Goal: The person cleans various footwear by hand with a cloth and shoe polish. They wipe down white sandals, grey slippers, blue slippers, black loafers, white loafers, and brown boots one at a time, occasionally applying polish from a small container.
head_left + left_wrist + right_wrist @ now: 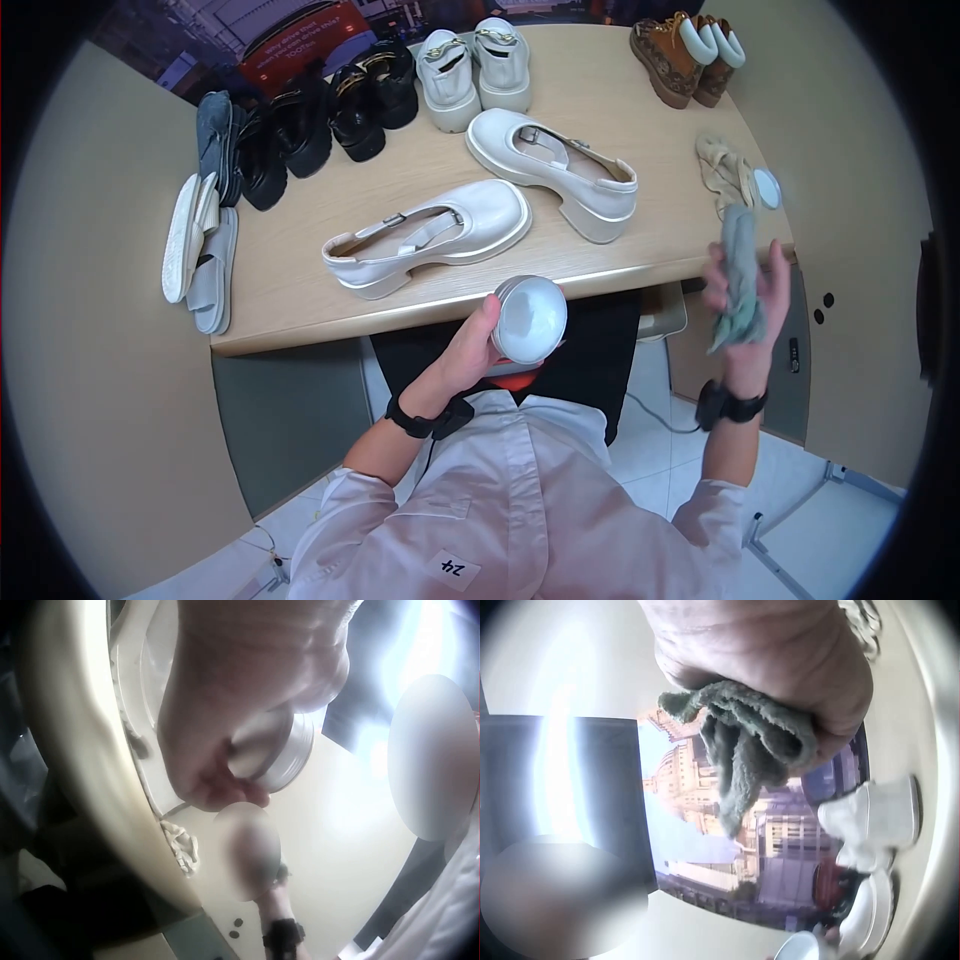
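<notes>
My left hand (468, 350) grips a round white jar (531, 320) at the table's front edge, its pale glossy round face turned up. From the left wrist view, fingers curl around the same jar (292, 754). My right hand (770, 318) holds a crumpled grey-green cloth (740, 265) across the palm, off the table's right front corner. Loose folds of the cloth (742, 742) hang below the hand in the right wrist view. Two white heeled shoes lie just beyond the jar, one nearer (445, 235) and one farther right (560, 165).
A beige cloth (722, 170) and a white disc (767, 188) lie at the table's right edge. Brown boots (672, 60) stand back right, white chunky shoes (447, 80) at the back, black shoes (355, 110) back left, and slippers (213, 285) along the left edge.
</notes>
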Motion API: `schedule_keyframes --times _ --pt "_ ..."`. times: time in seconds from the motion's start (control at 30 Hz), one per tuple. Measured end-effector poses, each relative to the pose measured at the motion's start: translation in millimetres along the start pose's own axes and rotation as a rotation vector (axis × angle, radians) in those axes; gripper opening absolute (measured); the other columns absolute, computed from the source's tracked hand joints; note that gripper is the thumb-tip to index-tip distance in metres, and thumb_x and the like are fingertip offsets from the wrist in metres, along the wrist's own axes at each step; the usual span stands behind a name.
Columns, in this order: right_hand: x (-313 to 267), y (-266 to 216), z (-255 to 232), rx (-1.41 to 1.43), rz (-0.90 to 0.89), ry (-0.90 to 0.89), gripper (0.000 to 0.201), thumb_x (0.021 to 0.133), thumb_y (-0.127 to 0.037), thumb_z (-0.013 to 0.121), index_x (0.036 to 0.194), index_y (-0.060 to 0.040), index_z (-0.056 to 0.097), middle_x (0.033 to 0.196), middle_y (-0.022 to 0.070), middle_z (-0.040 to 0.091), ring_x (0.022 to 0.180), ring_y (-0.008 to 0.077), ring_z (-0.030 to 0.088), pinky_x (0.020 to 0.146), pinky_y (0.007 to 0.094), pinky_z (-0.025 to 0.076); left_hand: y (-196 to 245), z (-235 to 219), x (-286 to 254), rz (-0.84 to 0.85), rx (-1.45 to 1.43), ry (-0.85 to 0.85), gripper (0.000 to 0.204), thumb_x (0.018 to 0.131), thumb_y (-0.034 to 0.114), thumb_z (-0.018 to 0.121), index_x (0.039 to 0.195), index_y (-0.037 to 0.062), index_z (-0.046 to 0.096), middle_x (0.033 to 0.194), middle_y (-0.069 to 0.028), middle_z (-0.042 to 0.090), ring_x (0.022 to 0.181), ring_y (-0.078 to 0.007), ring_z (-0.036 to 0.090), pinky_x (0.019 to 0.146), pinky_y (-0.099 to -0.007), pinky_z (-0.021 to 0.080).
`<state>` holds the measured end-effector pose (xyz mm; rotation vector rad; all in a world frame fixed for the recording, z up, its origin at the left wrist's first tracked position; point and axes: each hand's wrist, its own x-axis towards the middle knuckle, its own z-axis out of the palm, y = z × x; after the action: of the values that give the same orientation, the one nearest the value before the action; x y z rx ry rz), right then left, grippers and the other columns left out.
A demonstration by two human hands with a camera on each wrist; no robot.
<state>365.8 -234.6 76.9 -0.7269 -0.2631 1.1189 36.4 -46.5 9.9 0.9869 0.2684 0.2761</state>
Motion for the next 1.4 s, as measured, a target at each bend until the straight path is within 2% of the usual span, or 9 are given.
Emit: schedule_keyframes --times 0.07,0.2,0.33,0.5,0.7,0.9,1.1,1.17,1.4 --pt "-15 29 -1 0.185 0.092 -0.089 0.047 0.113 -0.037 0.057 0.145 -0.0019 0.058 0.111 0.0112 0.070 0.090 0.0212 0.067 0.070 0.0353 0.060 -2 1 1 0.003 0.061 0.001 0.091 0.113 0.075 0.029 0.160 0.0003 0.047 0.138 -0.0133 0.068 0.119 -0.0205 0.071 0.101 -0.0371 0.058" --pt "-35 58 44 -0.641 -0.052 0.025 0.046 0.107 -0.023 0.070 0.146 -0.0002 0.062 0.115 0.0110 0.072 0.096 0.0224 0.068 0.082 0.0348 0.059 -3 4 3 0.113 0.247 0.042 0.093 0.110 0.078 0.036 0.158 -0.0008 0.048 0.138 -0.0128 0.066 0.120 -0.0191 0.068 0.103 -0.0364 0.057" --pt "-36 73 86 -1.213 -0.372 -0.327 0.052 0.096 -0.008 0.080 0.145 0.0027 0.066 0.115 0.0128 0.073 0.102 0.0250 0.073 0.096 0.0350 0.055 4 9 2 0.139 0.242 0.031 0.097 0.107 0.082 0.039 0.156 -0.0014 0.048 0.141 -0.0133 0.063 0.124 -0.0193 0.065 0.107 -0.0355 0.053" --pt "-29 105 101 -1.379 -0.573 -0.417 0.048 0.094 -0.010 0.081 0.140 -0.0070 0.070 0.109 0.0142 0.071 0.083 0.0292 0.072 0.069 0.0363 0.060 7 11 -2 0.233 0.376 0.120 0.100 0.105 0.084 0.041 0.155 -0.0021 0.047 0.141 -0.0142 0.061 0.128 -0.0204 0.062 0.112 -0.0360 0.048" --pt "-31 118 112 -1.679 -0.615 -0.517 0.045 0.089 -0.004 0.079 0.133 -0.0069 0.073 0.105 0.0129 0.063 0.083 0.0315 0.072 0.066 0.0434 0.059 10 14 -4 0.321 0.479 0.158 0.096 0.105 0.081 0.046 0.154 -0.0021 0.047 0.138 -0.0142 0.061 0.126 -0.0207 0.061 0.111 -0.0357 0.047" --pt "-28 116 111 -1.506 -0.327 -0.619 0.039 0.090 -0.002 0.076 0.128 -0.0025 0.072 0.105 0.0156 0.062 0.088 0.0351 0.072 0.068 0.0432 0.060 6 12 -7 0.242 0.523 0.200 0.102 0.100 0.086 0.048 0.151 -0.0024 0.052 0.135 -0.0114 0.062 0.124 -0.0192 0.060 0.107 -0.0343 0.048" --pt "-9 108 75 -0.795 0.008 -0.708 0.031 0.104 -0.014 0.073 0.132 0.0003 0.071 0.107 0.0103 0.074 0.076 0.0179 0.070 0.064 0.0320 0.058 5 7 -3 0.304 0.508 0.319 0.096 0.103 0.081 0.050 0.153 -0.0011 0.050 0.141 -0.0119 0.061 0.129 -0.0202 0.061 0.109 -0.0351 0.049" --pt "-18 77 68 -0.452 0.296 -0.399 0.034 0.107 -0.018 0.071 0.136 0.0002 0.069 0.109 0.0080 0.074 0.075 0.0106 0.067 0.062 0.0276 0.054 1 -7 2 0.307 0.453 0.410 0.093 0.104 0.078 0.049 0.155 -0.0002 0.050 0.144 -0.0125 0.061 0.132 -0.0208 0.061 0.112 -0.0364 0.048" --pt "-29 62 19 -0.271 0.229 -0.003 0.045 0.109 -0.025 0.071 0.146 -0.0009 0.061 0.103 0.0027 0.073 0.070 0.0049 0.062 0.055 0.0214 0.048 12 8 18 0.210 0.264 0.135 0.077 0.096 0.013 0.086 0.157 0.0057 0.039 0.147 -0.0153 0.058 0.133 -0.0216 0.061 0.115 -0.0390 0.049"
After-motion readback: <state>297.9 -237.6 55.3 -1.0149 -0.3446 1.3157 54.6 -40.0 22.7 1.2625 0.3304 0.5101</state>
